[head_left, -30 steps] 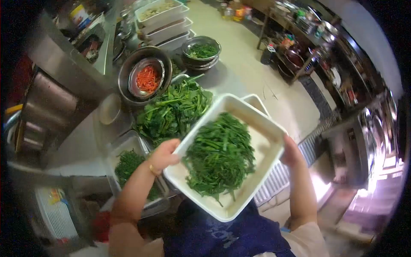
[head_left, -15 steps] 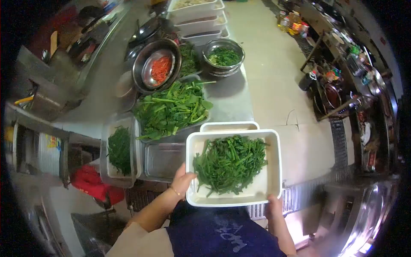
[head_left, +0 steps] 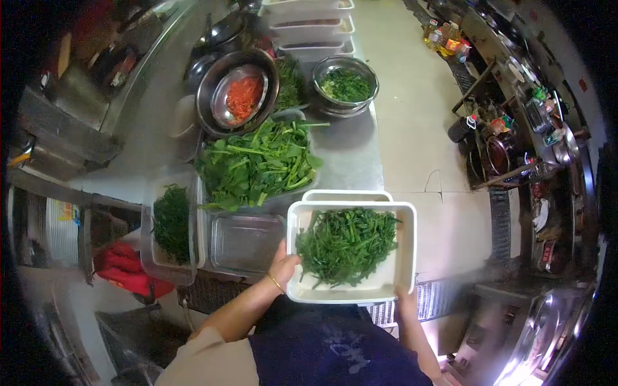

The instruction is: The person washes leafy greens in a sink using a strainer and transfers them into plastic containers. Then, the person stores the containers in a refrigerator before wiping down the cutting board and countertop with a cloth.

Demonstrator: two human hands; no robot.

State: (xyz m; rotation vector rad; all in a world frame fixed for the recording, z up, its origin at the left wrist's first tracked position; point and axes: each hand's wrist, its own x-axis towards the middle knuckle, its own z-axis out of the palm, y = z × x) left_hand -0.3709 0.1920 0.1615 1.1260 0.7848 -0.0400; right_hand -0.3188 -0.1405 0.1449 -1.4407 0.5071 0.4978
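Observation:
A white rectangular tray is held between my two hands in front of my apron. Inside it lies a heap of cut green leafy vegetables. My left hand grips the tray's left side, thumb over the rim. At the lower right corner my right hand is closed on the edge, its fingers partly hidden beneath. Just behind the tray shows the rim of another white tray. To the left of my left hand is a clear plastic container.
Long-stemmed greens fill a container on the metal table. Around them stand a steel bowl of shredded orange-red food, a bowl of chopped greens, stacked white trays and a tub of dark greens. Bottles and shelving line the right.
The held tray looks slightly smaller and sits a little farther from the camera. Both hands keep their hold on it. The whole view has shifted slightly.

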